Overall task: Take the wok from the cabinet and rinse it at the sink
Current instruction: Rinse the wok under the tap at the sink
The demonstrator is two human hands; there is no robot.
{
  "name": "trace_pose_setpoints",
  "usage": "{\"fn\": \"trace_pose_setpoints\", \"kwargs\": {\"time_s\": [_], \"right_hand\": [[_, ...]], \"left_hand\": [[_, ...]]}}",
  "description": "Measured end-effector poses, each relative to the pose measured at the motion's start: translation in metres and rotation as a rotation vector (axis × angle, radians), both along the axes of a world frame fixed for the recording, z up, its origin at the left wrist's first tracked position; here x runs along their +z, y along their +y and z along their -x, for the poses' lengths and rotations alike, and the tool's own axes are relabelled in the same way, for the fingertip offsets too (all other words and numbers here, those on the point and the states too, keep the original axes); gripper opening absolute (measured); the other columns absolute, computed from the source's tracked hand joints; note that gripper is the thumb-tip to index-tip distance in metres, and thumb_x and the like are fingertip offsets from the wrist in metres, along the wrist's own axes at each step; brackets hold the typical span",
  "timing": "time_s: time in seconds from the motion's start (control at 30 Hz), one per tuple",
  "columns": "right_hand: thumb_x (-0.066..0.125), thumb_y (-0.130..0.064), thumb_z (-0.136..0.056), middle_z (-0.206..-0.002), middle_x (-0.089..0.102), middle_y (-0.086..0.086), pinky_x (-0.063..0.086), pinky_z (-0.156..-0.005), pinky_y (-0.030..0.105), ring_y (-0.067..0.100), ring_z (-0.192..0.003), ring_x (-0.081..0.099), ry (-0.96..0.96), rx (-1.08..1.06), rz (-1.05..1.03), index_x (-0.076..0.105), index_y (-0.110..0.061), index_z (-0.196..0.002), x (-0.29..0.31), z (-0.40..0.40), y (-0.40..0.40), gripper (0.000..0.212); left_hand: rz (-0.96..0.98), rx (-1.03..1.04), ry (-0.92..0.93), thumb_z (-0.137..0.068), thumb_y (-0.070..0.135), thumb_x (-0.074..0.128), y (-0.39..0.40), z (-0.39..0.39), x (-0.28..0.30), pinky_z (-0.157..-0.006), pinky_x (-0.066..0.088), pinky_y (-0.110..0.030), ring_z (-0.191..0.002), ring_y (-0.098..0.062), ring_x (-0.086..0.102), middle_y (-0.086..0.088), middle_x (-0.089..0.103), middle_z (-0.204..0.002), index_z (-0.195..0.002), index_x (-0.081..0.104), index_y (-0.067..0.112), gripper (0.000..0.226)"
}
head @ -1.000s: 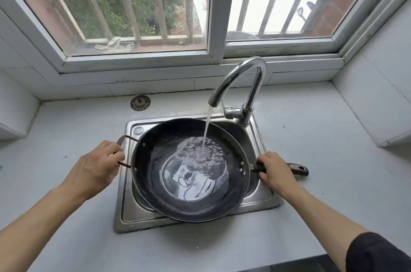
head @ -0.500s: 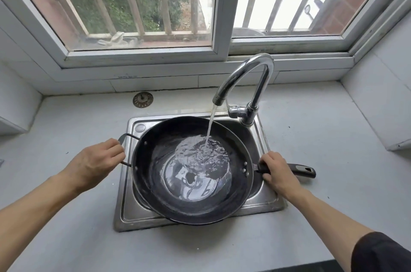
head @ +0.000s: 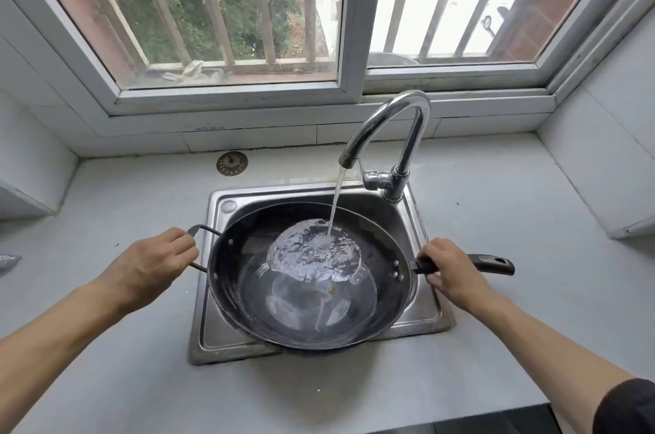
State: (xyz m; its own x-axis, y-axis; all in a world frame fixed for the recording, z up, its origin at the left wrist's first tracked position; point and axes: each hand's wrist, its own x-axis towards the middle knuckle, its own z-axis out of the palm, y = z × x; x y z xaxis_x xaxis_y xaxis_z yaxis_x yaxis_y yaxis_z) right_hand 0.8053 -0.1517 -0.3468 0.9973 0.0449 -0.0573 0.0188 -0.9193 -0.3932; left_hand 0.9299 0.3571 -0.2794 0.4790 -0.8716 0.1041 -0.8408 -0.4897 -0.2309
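A black wok (head: 248, 277) sits over the steel sink (head: 212, 334), filling most of the basin. Water runs from the curved chrome tap (head: 397, 114) into the wok and pools toward its far side. My left hand (head: 149, 267) grips the wire loop handle (head: 200, 229) on the wok's left. My right hand (head: 450, 274) grips the long black handle (head: 492, 262) on its right, close to the rim.
A round drain strainer (head: 232, 163) lies on the grey counter (head: 124, 206) behind the sink. A barred window (head: 230, 15) spans the back wall. Tiled walls close in at left and right. A dark edge (head: 496, 424) runs along the counter's front.
The water pool in the wok has shifted toward the far side and the wok has tilted slightly. Both hands keep their grip on the handles.
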Motion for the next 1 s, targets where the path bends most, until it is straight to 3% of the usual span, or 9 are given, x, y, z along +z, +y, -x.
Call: {"fn": "trace_pose_setpoints", "kwargs": {"time_s": [0.13, 0.33, 0.47, 0.7, 1.0], "right_hand": [[0.070, 0.003, -0.069, -0.083, 0.051, -0.004, 0.041, -0.071, 0.027, 0.016, -0.080, 0.046, 0.010, 0.063, 0.012, 0.061, -0.015, -0.084, 0.017, -0.001, -0.003, 0.025], [0.073, -0.007, -0.071, -0.084, 0.054, -0.007, 0.043, -0.072, 0.026, 0.013, -0.079, 0.050, 0.077, 0.065, 0.011, 0.059, -0.020, -0.092, 0.033, -0.001, -0.009, 0.028], [0.073, -0.012, -0.076, -0.084, 0.054, -0.013, 0.040, -0.071, 0.023, 0.007, -0.081, 0.050, 0.122, 0.090, 0.025, 0.058, -0.024, -0.090, 0.037, -0.005, -0.016, 0.023], [0.070, -0.016, -0.082, -0.088, 0.058, -0.005, 0.044, -0.079, 0.030, 0.014, -0.085, 0.054, 0.163, 0.087, 0.044, 0.062, -0.025, -0.094, 0.038, -0.018, -0.023, 0.017], [0.071, -0.009, -0.080, -0.093, 0.057, -0.004, 0.044, -0.078, 0.032, 0.018, -0.086, 0.050, 0.050, 0.187, 0.072, 0.061, -0.017, -0.096, 0.042, -0.034, -0.026, 0.021]], "left_hand": [[0.055, 0.043, 0.020, -0.076, 0.000, 0.031, 0.000, -0.001, 0.005, -0.040, 0.043, -0.030, -0.065, -0.022, 0.052, -0.003, 0.052, -0.071, -0.066, 0.048, 0.014, 0.023], [0.164, 0.156, 0.104, -0.071, 0.009, 0.030, -0.005, -0.006, 0.010, -0.043, 0.026, -0.025, -0.050, -0.022, 0.044, -0.001, 0.047, -0.064, -0.063, 0.045, 0.011, 0.018], [0.188, 0.185, 0.177, -0.061, 0.004, 0.049, -0.008, -0.012, 0.016, -0.041, 0.030, -0.025, -0.046, -0.021, 0.042, 0.003, 0.050, -0.064, -0.065, 0.050, 0.012, 0.009], [0.215, 0.274, 0.272, -0.055, -0.010, 0.071, -0.011, -0.022, 0.014, -0.043, 0.032, -0.025, -0.050, -0.019, 0.032, 0.007, 0.049, -0.068, -0.072, 0.049, 0.016, 0.037], [0.235, 0.289, 0.283, -0.054, -0.008, 0.076, -0.012, -0.038, 0.017, -0.043, 0.035, -0.027, -0.048, -0.019, 0.033, 0.010, 0.052, -0.069, -0.073, 0.048, 0.019, 0.042]]}}
